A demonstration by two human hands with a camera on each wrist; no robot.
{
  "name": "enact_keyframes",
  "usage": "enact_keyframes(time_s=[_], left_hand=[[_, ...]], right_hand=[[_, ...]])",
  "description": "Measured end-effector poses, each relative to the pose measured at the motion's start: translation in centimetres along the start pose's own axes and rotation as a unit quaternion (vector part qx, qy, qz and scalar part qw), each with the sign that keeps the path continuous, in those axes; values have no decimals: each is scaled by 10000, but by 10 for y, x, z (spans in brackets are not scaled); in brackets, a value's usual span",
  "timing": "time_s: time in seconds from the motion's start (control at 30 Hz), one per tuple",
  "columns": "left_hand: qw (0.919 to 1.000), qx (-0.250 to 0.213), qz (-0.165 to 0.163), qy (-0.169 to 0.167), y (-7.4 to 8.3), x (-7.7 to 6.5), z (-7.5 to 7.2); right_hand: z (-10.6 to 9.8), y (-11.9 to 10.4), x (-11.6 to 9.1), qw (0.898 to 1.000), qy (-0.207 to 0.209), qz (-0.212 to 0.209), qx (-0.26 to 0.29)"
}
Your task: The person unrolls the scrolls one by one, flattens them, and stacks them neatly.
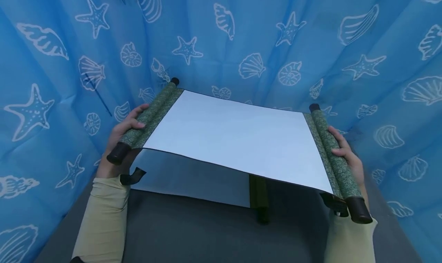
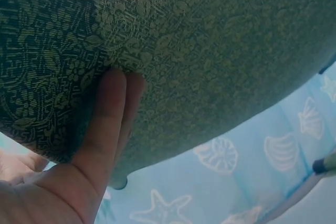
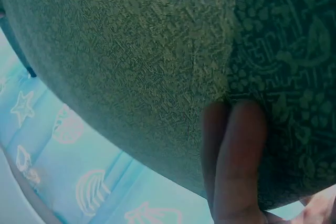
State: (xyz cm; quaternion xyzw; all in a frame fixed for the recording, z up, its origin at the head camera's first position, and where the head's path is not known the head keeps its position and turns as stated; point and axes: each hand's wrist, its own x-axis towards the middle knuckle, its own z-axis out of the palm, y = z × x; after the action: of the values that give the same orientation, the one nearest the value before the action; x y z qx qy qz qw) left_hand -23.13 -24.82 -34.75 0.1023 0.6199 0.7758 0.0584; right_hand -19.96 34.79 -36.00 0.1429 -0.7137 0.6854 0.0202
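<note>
A blank handscroll (image 1: 235, 132) is stretched out in the air between the two hands, its white paper sloping down to the right. Each end is wound on a green patterned roller with dark end caps. The left hand (image 1: 126, 129) grips the left roller (image 1: 152, 113), thumb on the near side. Around the right roller (image 1: 336, 159) curl the fingers of the right hand (image 1: 350, 159). Both wrist views show the scroll's green brocade backing (image 2: 210, 61), with fingertips (image 3: 244, 124) pressed against it where it meets the roll.
Below the raised scroll, a second white scroll (image 1: 193, 182) lies on the dark grey table (image 1: 193, 232), its olive-green roller (image 1: 262, 201) towards the right. A blue curtain (image 1: 214, 33) printed with shells and starfish surrounds the table. Black straps (image 1: 132, 176) stick out at the wrists.
</note>
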Motion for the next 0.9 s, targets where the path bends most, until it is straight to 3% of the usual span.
enact_keyframes(time_s=[0.1, 0.2, 0.27, 0.33, 0.47, 0.53, 0.7, 0.77, 0.9], left_hand=[[9997, 89, -157, 160, -6, 6, -4], [9968, 726, -207, 250, -11, 12, -17], [9911, 1306, -122, 205, -13, 18, -28], [9800, 1984, 57, 155, -17, 21, -41], [9679, 2502, 188, 135, -19, 19, -56], [9703, 2409, -56, 194, -18, 13, -59], [9736, 2152, -645, 411, -15, -1, -66], [9725, 2154, -765, 437, -14, -6, -72], [9676, 2338, -879, 377, -12, -17, -85]], right_hand=[[-4, 4, 3, 9988, 203, 279, -352], [-6, 7, 3, 9937, 449, 693, -764], [-6, 10, 2, 9883, 669, 940, -994], [-5, 13, 2, 9820, 881, 1130, -1229], [0, 18, 1, 9705, 1238, 1301, -1611], [4, 18, -1, 9647, 1360, 1397, -1771], [15, 17, -5, 9654, 1508, 1707, -1266], [19, 15, -5, 9678, 1478, 1725, -1084], [25, 14, -5, 9667, 1289, 1727, -1382]])
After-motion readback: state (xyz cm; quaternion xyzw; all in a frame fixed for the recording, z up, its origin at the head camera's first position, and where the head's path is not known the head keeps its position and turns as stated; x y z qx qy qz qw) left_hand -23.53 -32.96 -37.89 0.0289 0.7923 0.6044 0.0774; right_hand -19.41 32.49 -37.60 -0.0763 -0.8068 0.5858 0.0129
